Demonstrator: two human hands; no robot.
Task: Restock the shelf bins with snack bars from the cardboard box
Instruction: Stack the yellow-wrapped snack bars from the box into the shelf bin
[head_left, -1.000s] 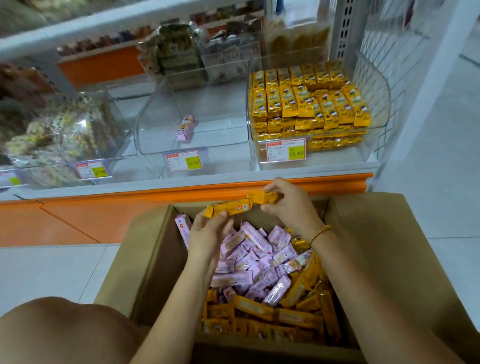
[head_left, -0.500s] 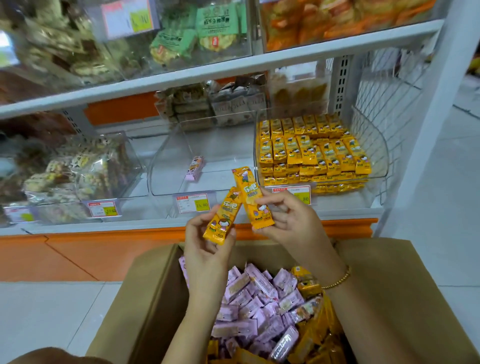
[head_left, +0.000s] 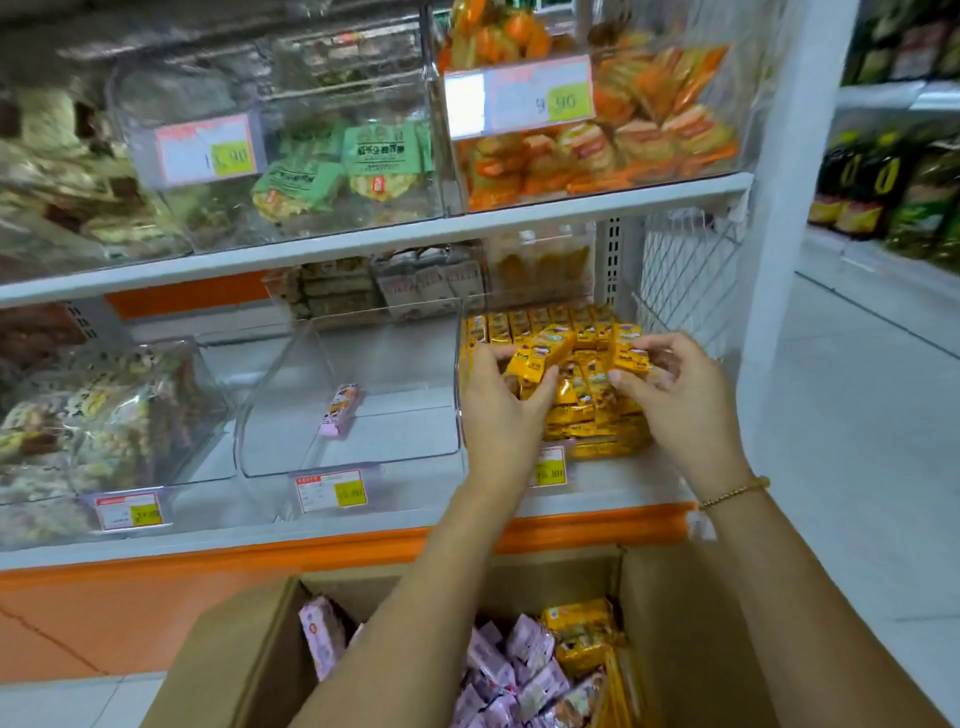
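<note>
Both my hands reach into the right-hand clear bin (head_left: 459, 379) on the lower shelf, which is stacked with yellow snack bars (head_left: 597, 415). My left hand (head_left: 501, 410) pinches one yellow bar (head_left: 537, 353) over the pile. My right hand (head_left: 680, 400) pinches another yellow bar (head_left: 629, 353) just to the right. The open cardboard box (head_left: 670, 634) sits below me, holding pink bars (head_left: 511, 670) and yellow bars (head_left: 579, 631). The middle bin (head_left: 270, 395) holds a single pink bar (head_left: 340, 410).
A left bin (head_left: 104, 415) holds mixed wrapped snacks. Price tags (head_left: 330, 491) hang on the bin fronts. An upper shelf (head_left: 363, 239) carries bins of green and orange packets. A white post (head_left: 779, 260) and wire mesh panel (head_left: 685, 280) close the shelf's right end.
My hands have risen from the cardboard box and carried the two yellow bars forward into the right-hand bin. The view has tilted up towards the shelves.
</note>
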